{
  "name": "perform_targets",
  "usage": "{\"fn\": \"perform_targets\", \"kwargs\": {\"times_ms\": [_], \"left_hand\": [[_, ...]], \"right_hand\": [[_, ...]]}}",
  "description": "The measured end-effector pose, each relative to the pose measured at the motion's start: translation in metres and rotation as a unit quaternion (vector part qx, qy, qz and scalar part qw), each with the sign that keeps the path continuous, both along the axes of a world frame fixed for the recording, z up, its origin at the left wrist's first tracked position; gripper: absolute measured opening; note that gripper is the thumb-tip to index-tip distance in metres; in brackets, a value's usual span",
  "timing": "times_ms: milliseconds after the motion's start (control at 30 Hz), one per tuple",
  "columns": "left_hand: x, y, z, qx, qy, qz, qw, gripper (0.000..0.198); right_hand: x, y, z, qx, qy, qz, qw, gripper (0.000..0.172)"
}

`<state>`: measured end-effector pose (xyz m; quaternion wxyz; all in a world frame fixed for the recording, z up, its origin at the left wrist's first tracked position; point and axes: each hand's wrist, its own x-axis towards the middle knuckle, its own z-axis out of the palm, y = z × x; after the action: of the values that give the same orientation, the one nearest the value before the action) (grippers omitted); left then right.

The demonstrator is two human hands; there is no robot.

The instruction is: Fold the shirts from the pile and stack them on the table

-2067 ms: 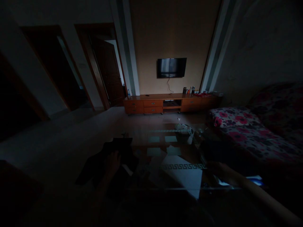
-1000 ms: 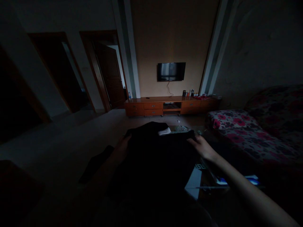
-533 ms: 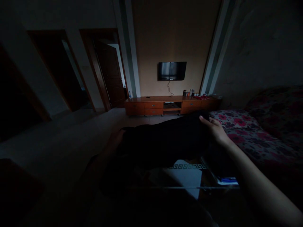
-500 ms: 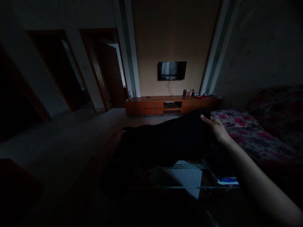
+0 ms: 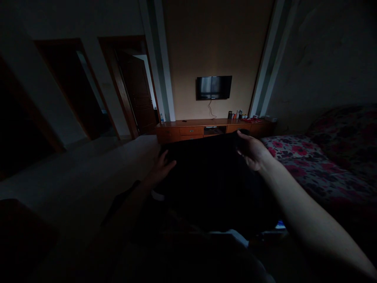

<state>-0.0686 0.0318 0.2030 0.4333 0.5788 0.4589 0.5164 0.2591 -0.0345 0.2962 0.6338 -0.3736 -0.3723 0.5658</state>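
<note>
Dimly, I make out a dull black cloth across the near centre, its folds lost in shadow, my bare right hand pinching its far-right edge, my left hand half-spread against its left edge, grip unclear.

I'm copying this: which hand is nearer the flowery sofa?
The right hand, on the side toward the floral sofa; the left hand touches the black cloth opposite.

Free room leftward (black cloth ahead)
</note>
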Motion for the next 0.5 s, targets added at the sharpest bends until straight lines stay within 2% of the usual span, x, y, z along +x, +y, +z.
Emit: {"fn": "perform_targets", "kwargs": {"times_ms": [33,100,133,200,267,333,400,500], "left_hand": [[0.011,-0.015,0.001,0.020,0.042,-0.014,0.999,0.054],[0.031,-0.050,0.004,0.028,0.112,-0.138,0.984,0.048],[0.040,-0.068,0.005,0.035,0.118,-0.178,0.976,0.051],[0.057,-0.098,0.008,0.052,0.128,-0.209,0.968,0.070],[0.068,-0.111,0.009,0.077,0.130,-0.179,0.972,0.079],[0.070,-0.105,0.007,0.090,0.150,-0.114,0.978,0.060],[0.061,-0.087,0.003,0.086,0.185,-0.055,0.977,0.036],[0.039,-0.056,-0.003,0.070,0.220,-0.027,0.973,0.031]], "right_hand": [[-0.012,-0.001,0.004,0.036,0.032,0.011,0.999,0.017],[-0.035,-0.004,0.007,0.091,0.062,0.029,0.993,0.017],[-0.046,-0.006,0.007,0.107,0.062,0.036,0.992,0.018],[-0.064,-0.011,0.005,0.129,0.037,0.039,0.990,0.022],[-0.074,-0.014,0.003,0.149,-0.010,0.027,0.988,0.027],[-0.075,-0.014,0.002,0.162,-0.069,0.006,0.984,0.033],[-0.065,-0.012,0.002,0.164,-0.137,-0.030,0.976,0.039],[-0.039,-0.003,0.001,0.166,-0.258,-0.114,0.945,0.044]]}}
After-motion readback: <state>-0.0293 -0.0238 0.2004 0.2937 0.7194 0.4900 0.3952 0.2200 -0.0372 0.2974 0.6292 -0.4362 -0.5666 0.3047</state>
